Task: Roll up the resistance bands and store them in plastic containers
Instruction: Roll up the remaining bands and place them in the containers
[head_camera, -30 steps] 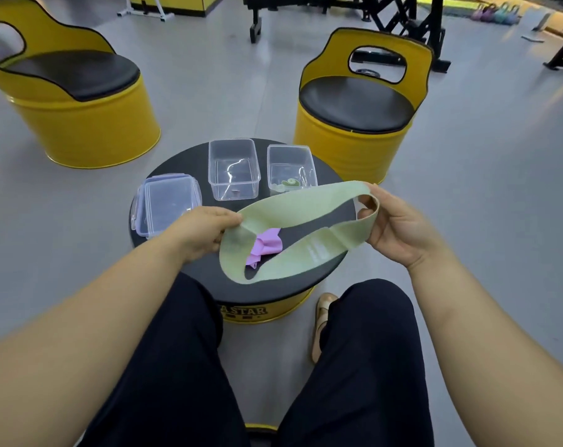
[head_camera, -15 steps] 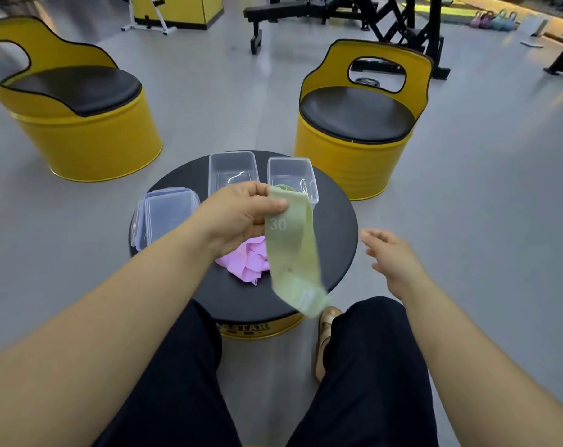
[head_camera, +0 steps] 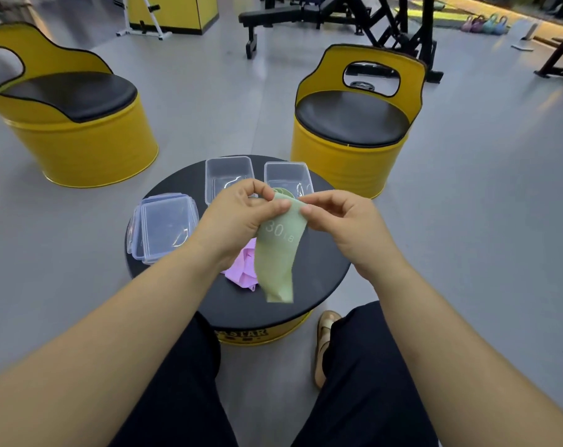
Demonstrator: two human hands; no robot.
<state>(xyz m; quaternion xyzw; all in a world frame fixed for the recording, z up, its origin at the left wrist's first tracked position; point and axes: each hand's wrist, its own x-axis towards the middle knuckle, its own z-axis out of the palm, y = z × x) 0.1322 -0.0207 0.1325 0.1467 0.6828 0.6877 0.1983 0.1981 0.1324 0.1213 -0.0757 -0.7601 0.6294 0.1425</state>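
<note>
Seats made from yellow barrels stand on the grey floor (head_camera: 209,101) beyond the round black table (head_camera: 322,282), one barrel seat to the left (head_camera: 80,146) and another straight behind it to the right (head_camera: 347,162). Farther back are a weight bench (head_camera: 273,17) and a row of coloured kettlebells (head_camera: 485,24). Over the table's middle the green band (head_camera: 278,256), printed "30 LB", hangs from both hands. The left hand (head_camera: 238,221) clamps its upper end between thumb and curled fingers. The right hand (head_camera: 341,221) nips the top right corner between thumb and forefinger, so the two hands almost touch. The band's lower end dangles free above the tabletop. Its hanging length covers the right side of the crumpled purple band (head_camera: 241,269), which lies on the table under the left wrist. On the far half of the table an open container (head_camera: 228,169) and a second open container (head_camera: 288,174) sit side by side, and the knuckles hide their near ends. Something green shows in the second one, just behind the fingertips, too covered to make out. A closed container (head_camera: 164,224) with clip latches sits at the table's left edge, just beside the left forearm. Dark-trousered knees flank the table's near rim, and a sandal (head_camera: 325,333) rests on the floor by the right knee.
</note>
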